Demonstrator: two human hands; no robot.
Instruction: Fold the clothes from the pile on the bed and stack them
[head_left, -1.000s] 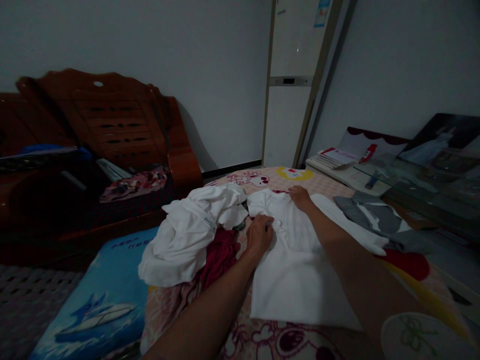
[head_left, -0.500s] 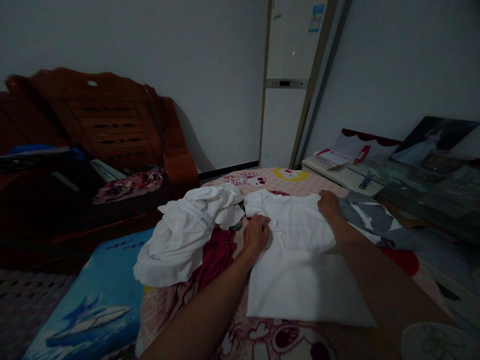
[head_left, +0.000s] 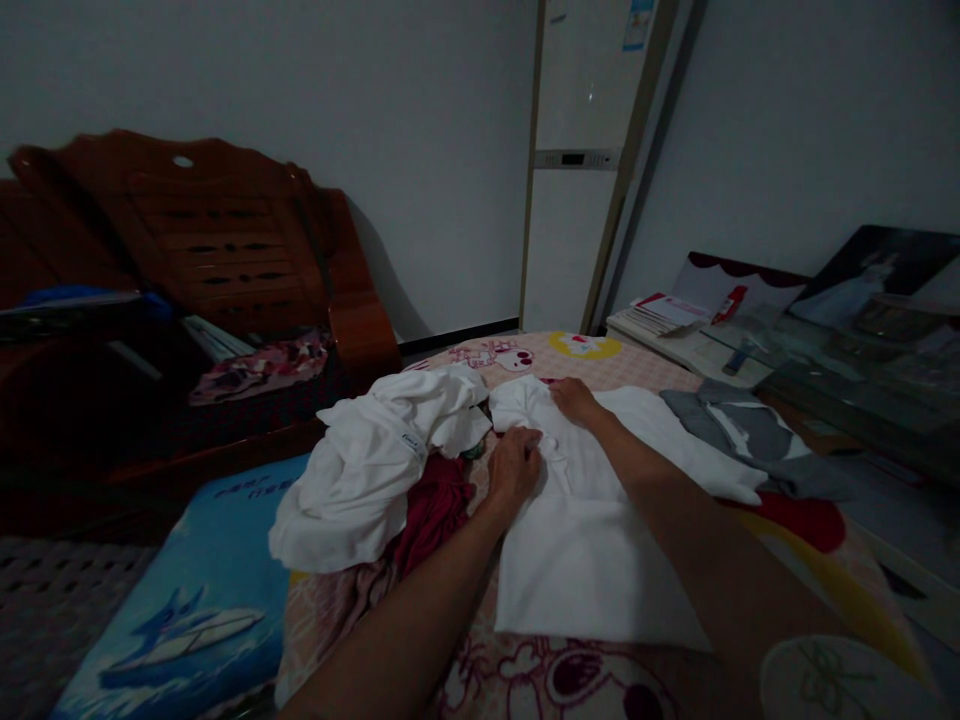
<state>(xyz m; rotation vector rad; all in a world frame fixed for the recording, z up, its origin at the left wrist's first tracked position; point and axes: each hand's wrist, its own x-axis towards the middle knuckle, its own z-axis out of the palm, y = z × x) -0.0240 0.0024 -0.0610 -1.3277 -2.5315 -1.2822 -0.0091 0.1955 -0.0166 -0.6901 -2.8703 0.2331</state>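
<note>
A white shirt (head_left: 592, 570) lies partly folded on the pink patterned cover in front of me. My left hand (head_left: 516, 465) is closed at the shirt's left side, its fingers curled on the fabric, which bunches into small creases there. Farther up, my right hand (head_left: 576, 402) grips the shirt's upper edge, with the fingertips partly hidden. White fabric (head_left: 675, 435) also spreads beyond my right forearm. To the left of my left hand sits a crumpled pile of white clothing (head_left: 360, 490), with a dark red garment (head_left: 435, 510) beneath it.
Grey folded clothing (head_left: 757, 435) is at the right side of the pink cover (head_left: 517, 345). A blue printed package (head_left: 202, 590) lies on the left, near a wooden chair (head_left: 217, 240). A glass shelf (head_left: 832, 370) and papers (head_left: 667, 313) stand at the right.
My right hand moved right along with the shirt's upper layer, then came back left, drawing that layer closer to my left hand. The left hand has stayed almost in place.
</note>
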